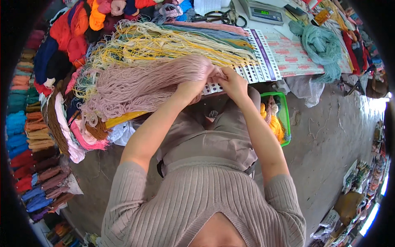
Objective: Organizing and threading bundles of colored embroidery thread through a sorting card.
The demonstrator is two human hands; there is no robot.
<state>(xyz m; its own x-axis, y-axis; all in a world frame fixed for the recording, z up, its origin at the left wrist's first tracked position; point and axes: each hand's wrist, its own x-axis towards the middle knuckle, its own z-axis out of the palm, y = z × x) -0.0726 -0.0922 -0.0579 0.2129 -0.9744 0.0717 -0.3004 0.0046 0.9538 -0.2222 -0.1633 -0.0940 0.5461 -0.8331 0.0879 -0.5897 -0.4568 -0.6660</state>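
Note:
A thick bundle of dusty-pink thread [135, 82] fans out in loose strands across the table's near edge. Its gathered end lies between my two hands. My left hand [192, 88] is closed around the bundle close to that end. With bent fingers, my right hand [233, 84] pinches the tip of the same thread, right beside the left. Under and beyond them are white cards punched with rows of holes [251, 73]. Yellow, cream and green threads [164, 43] run from the cards leftward over the table. The fingertips partly hide the thread's tip.
Scissors [230, 18] and a digital scale [263, 14] sit at the back. A teal skein [321, 45] lies right of the cards. Beside my right knee stands a green basket [286, 119] with yellow yarn. Colourful yarn piles [76, 31] crowd the left.

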